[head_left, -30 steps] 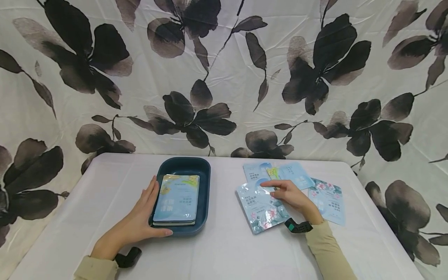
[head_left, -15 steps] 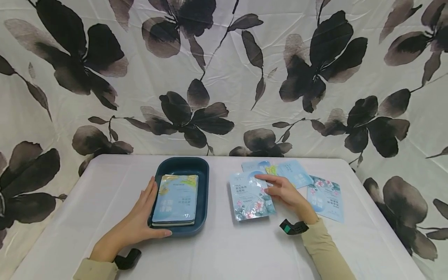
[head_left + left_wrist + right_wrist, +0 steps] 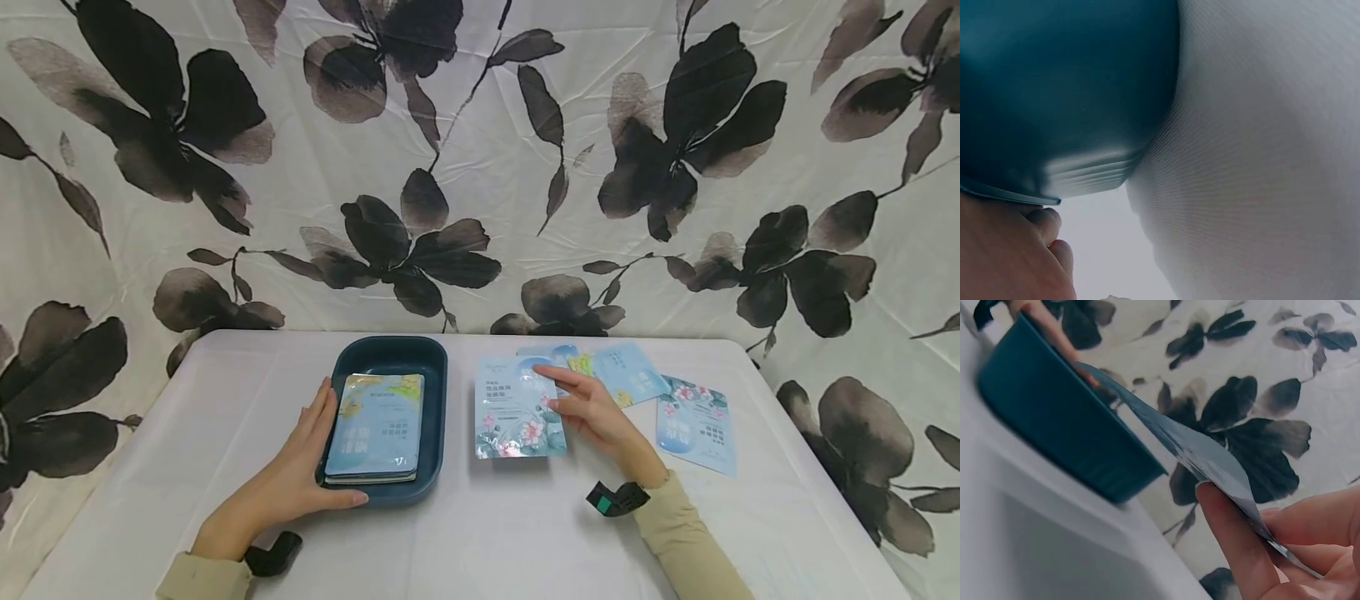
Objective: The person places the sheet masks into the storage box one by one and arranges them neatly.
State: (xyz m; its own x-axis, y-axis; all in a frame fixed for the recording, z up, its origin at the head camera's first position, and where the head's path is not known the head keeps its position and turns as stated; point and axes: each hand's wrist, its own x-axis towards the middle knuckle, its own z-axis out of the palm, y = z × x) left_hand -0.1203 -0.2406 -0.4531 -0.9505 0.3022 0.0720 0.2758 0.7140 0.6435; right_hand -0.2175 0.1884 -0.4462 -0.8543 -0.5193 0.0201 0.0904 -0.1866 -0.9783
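My left hand [image 3: 292, 475] rests against a dark teal tray [image 3: 434, 417], fingers straight along its left side and thumb on the near rim. Inside the tray lies a stack of light-blue sheet mask packets [image 3: 378, 429] with yellow flowers. With thumb and fingers, my right hand [image 3: 596, 421] pinches a glossy pale-blue sheet mask packet [image 3: 510, 412] with pink flowers by its right edge. This packet is lifted over the table, right of the tray; the right wrist view shows it tilted and slightly bent. The tray wall [image 3: 1066, 81] fills much of the left wrist view.
More packets lie at the back right of the table: a pink-flowered one [image 3: 697, 429] and overlapping blue ones [image 3: 630, 371] beside it. A white cloth [image 3: 457, 550] covers the table. Behind it hangs a curtain [image 3: 525, 167] with dark flowers.
My right hand has lifted the pink-flowered packet off the table beside the others and carried it left, toward the tray, turning it more upright. The left hand and tray stay put.
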